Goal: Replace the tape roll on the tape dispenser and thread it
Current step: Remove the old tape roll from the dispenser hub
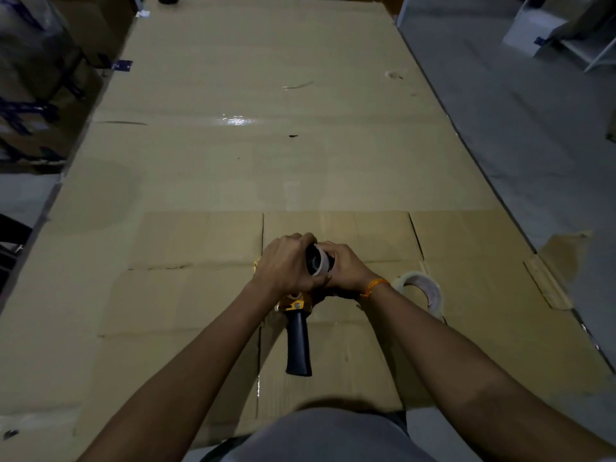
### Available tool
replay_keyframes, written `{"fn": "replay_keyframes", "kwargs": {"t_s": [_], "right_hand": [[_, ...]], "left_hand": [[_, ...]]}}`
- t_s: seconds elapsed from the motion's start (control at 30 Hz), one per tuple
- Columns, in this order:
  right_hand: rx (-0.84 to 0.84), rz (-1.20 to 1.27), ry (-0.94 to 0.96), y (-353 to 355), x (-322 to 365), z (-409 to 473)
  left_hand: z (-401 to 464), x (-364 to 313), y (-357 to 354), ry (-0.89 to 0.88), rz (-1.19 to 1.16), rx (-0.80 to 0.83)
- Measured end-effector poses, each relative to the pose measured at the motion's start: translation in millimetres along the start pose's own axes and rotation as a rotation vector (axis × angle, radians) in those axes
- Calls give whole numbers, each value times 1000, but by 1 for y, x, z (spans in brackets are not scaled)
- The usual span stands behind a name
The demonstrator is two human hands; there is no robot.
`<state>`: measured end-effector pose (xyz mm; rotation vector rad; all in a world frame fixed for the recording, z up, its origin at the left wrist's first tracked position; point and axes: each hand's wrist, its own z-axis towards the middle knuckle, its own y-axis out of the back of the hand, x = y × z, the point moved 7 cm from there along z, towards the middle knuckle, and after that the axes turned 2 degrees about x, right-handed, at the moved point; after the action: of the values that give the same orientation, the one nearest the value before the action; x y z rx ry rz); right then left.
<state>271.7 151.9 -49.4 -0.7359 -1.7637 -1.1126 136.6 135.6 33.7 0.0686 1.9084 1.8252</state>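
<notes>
Tape dispenser: black handle points toward the camera, long axis running away. Left hand and right hand clasp its empty core; tape roll lies right, flattened cardboard open beyond.

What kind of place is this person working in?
Probably a warehouse or packing area: flattened cardboard sheets cover the work surface, taped boxes are stacked at the left, and a tape dispenser is being handled.

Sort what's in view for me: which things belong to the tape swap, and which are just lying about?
In the job:
tape dispenser, black handle toward the person
empty core on the dispenser, gripped by left hand and right hand
clear tape roll lying beside the right wrist

Just lying about:
flattened cardboard covering the work surface
stacked boxes at far left
</notes>
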Motion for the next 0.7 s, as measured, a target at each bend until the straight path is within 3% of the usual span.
{"fn": "replay_keyframes", "kwargs": {"t_s": [0.33,0.47,0.7], "right_hand": [[-12,87,59,0,4,-2],[-33,33,72,0,11,-1],[-51,-259,289,5,48,12]], "left_hand": [[-2,13,4,109,-139,-90],[8,15,11,180,-166,1],[11,35,10,406,-317,184]]}}
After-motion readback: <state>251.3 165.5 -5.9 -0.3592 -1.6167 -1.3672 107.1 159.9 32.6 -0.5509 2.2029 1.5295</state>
